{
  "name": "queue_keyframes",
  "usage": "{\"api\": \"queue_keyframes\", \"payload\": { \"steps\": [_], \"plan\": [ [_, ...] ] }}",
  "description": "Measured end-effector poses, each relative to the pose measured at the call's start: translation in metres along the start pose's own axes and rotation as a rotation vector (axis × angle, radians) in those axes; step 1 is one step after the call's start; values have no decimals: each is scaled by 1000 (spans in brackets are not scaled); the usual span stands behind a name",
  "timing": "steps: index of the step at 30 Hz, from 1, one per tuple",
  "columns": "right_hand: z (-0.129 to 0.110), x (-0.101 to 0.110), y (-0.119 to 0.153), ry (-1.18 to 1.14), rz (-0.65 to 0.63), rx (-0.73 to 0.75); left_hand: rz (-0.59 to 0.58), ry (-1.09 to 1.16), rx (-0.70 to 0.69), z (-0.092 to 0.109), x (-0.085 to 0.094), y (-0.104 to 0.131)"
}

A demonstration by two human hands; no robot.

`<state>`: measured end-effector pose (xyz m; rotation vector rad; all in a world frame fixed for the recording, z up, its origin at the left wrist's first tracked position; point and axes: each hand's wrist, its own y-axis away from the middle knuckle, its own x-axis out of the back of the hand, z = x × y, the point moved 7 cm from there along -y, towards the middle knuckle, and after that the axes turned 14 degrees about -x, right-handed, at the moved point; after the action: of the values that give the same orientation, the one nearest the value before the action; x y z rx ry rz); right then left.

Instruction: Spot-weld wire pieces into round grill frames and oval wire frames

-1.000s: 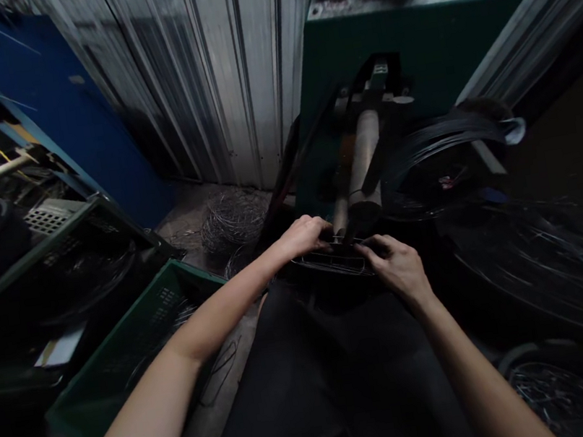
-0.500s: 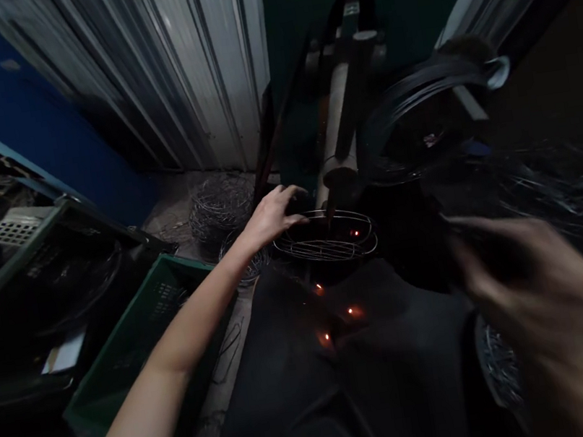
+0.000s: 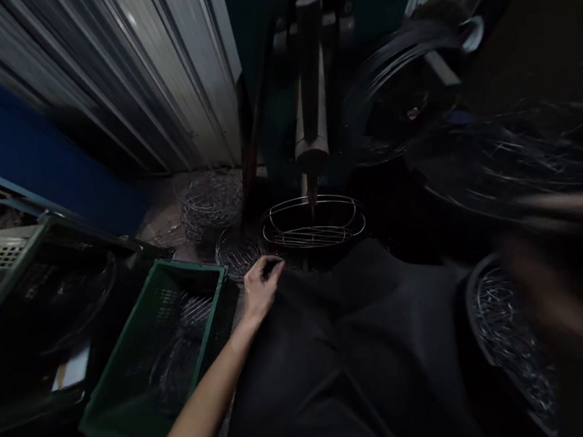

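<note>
An oval wire basket-like frame [image 3: 316,235] sits under the pointed tip of a welding machine's upper arm [image 3: 312,144]. My left hand [image 3: 261,289] is just left of and nearer than the wire frame, at the edge of the dark apron [image 3: 351,326]. Its thumb and forefinger curl close together; anything between them is too dark to make out. At the right edge, my right hand [image 3: 565,287] is smeared by motion, beside a round container of short metal wire pieces [image 3: 512,339]. What its fingers do cannot be seen.
To the left stands a green plastic crate [image 3: 217,310] with wire parts inside. Bundles of wire [image 3: 210,205] lie on the floor behind it. A wire coil [image 3: 399,56] hangs right of the machine. A corrugated metal wall [image 3: 181,67] is behind.
My left hand has left the wire frame and moved down and left, its fingers curling in. My right hand has swung further right. The glowing sparks on the apron are gone.
</note>
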<state>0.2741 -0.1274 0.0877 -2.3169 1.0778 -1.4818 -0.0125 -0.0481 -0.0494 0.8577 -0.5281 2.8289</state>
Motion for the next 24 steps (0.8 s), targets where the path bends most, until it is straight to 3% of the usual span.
{"api": "queue_keyframes", "payload": {
  "steps": [2,5,8,10,13,19,21,24],
  "plan": [
    [2,-18,-6,-139,-78,46,37,-29,-16,1,7,-4],
    [19,-71,-20,-313,-199,-18,94,-69,-51,7,17,-14],
    [28,-124,-27,-347,-324,-94,119,-75,-86,16,17,-21],
    [28,-144,-25,-350,-417,-102,126,-67,-108,22,15,-23],
    [24,-144,-22,-339,-452,-90,125,-62,-163,34,14,-23],
    [-4,-107,-9,-147,-323,146,97,-220,-499,83,16,-22],
    [-14,-106,0,-46,-332,209,-23,-315,-566,96,6,-27],
    [-24,-113,17,74,-363,270,-292,-436,-534,99,-16,-39]
  ]
}}
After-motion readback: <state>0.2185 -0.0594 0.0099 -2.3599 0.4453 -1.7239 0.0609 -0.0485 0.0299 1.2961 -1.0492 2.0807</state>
